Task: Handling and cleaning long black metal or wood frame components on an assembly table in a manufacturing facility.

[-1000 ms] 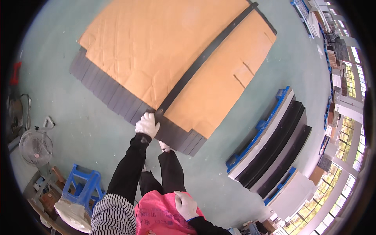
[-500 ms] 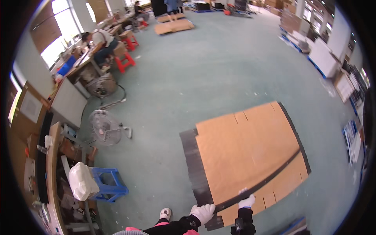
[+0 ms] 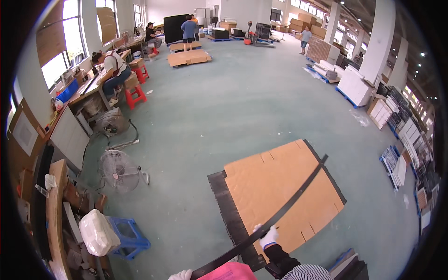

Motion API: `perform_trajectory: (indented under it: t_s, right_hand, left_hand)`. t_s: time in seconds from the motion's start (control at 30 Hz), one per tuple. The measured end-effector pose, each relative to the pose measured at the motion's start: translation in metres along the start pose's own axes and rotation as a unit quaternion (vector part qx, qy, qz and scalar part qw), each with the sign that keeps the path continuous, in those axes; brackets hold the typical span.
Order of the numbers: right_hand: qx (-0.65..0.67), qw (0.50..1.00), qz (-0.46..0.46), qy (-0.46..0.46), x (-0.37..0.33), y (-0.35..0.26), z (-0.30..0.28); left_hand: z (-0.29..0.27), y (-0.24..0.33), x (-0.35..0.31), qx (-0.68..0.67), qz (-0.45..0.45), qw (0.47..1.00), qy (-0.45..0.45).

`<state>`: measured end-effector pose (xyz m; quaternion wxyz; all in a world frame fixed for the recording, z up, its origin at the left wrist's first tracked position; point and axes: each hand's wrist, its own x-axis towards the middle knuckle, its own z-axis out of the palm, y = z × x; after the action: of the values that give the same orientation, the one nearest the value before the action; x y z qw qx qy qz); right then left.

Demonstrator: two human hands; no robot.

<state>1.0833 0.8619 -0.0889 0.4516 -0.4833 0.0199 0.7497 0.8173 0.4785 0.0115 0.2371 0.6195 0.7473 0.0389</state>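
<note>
Pale green floor (image 3: 186, 126) spreads through a long workshop, its rim bent by the lens; nearest, at the lower edge of the view, the gloved left hand (image 3: 181, 276) is mostly cut off beside the near end of a long black strip (image 3: 298, 192), and I cannot tell how its fingers stand; a pink apron (image 3: 229, 271) covers the floor just beyond; the right hand (image 3: 268, 237), gloved in white, has its fingers clamped on the strip farther along, its forearm in a dark and striped sleeve (image 3: 308, 272).

From the left hand the strip slants over the near part of a brown cardboard sheet (image 3: 275, 182) and crosses its right edge; whether its far end touches anything is hard to make out; dark pieces (image 3: 224, 200) jut from under the sheet's left edge, mostly hidden by it.

Left of the sheet, a blue stool (image 3: 128, 235) stands on the floor, partly hidden by a pale wrapped bundle (image 3: 97, 232); beyond are a fan (image 3: 119, 171) and, along the left wall, 2 red stools (image 3: 135, 95) near a person (image 3: 113, 70) bent at a bench; farthest, small figures (image 3: 188, 30) stand past a low cardboard stack (image 3: 189, 58), details too small to read.
</note>
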Motion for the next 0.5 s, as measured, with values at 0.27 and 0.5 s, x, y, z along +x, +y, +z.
perform_trajectory:
  t_s: [0.27,0.5]
  right_hand:
    - [-0.183,0.967,0.047,-0.168,-0.096,0.194,0.037]
    - [-0.293,0.944,0.09,-0.126,-0.242,0.325,0.101]
  left_hand:
    - [0.046,-0.035,-0.209,0.008,-0.186,0.963,0.197]
    - [0.06,-0.041,-0.37,-0.111,-0.311,0.927,0.18]
